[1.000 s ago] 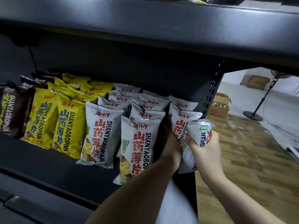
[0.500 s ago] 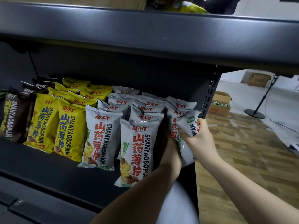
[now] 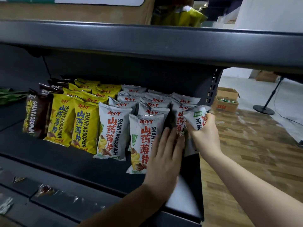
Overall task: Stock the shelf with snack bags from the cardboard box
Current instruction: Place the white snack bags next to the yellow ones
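A dark metal shelf [image 3: 68,161] holds upright rows of snack bags: brown ones at the left, yellow ones [image 3: 83,123] in the middle, white ones [image 3: 113,128] to the right. My right hand [image 3: 204,133] grips a white snack bag [image 3: 196,119] at the shelf's right end, tilted against the rightmost white row. My left hand [image 3: 165,154] lies flat, fingers apart, against the right side of the front white bag [image 3: 142,141]. It holds nothing.
The upper shelf board [image 3: 147,41] overhangs the bags, with a cardboard box [image 3: 73,12] and a yellow-green bag on it. A slotted upright [image 3: 213,89] closes the right end. On the floor beyond stand an open carton [image 3: 227,101] and a stand base [image 3: 264,109].
My left hand has come out from between the white rows and now lies flat on the front bag. My right hand has pushed its bag up and in against the rightmost row.
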